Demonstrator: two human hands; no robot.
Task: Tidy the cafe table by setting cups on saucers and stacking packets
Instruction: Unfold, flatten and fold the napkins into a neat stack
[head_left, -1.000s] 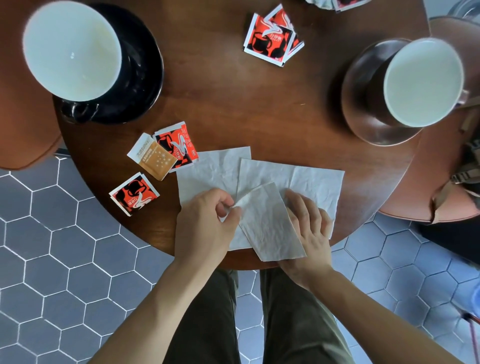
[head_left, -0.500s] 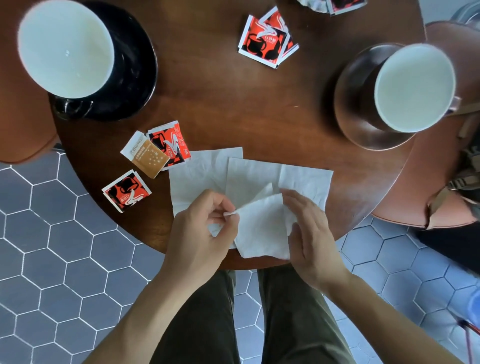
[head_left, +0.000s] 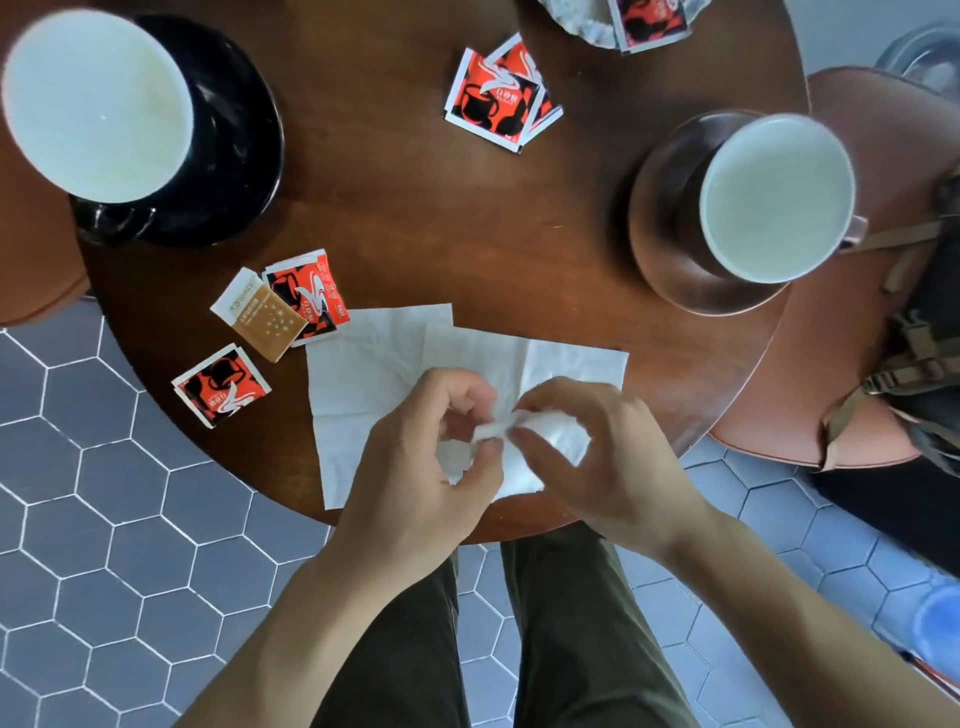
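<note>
Sitting at the far left, a white-lined black ceramic cup (head_left: 96, 104) rests on its glossy black saucer (head_left: 244, 140), so that pairing looks done. Below it lie a tan paper sugar packet (head_left: 262, 322) overlapping a red-and-black coffee packet (head_left: 306, 293), with another red-and-black packet (head_left: 221, 387) apart near the edge of the round dark wooden table (head_left: 389, 218); these are unstacked. Near the table's front edge, the left hand (head_left: 421, 467) and right hand (head_left: 587, 457) meet over flat white paper napkins (head_left: 363, 364), fingertips of both pinched on a small crumpled white napkin (head_left: 524, 441), probably folding it, though blur hides the exact grip. Farther back sits a loose pair of red packets (head_left: 493, 98). At right, a white-lined brown cup (head_left: 774, 197) stands on a brown saucer (head_left: 670, 260).
</note>
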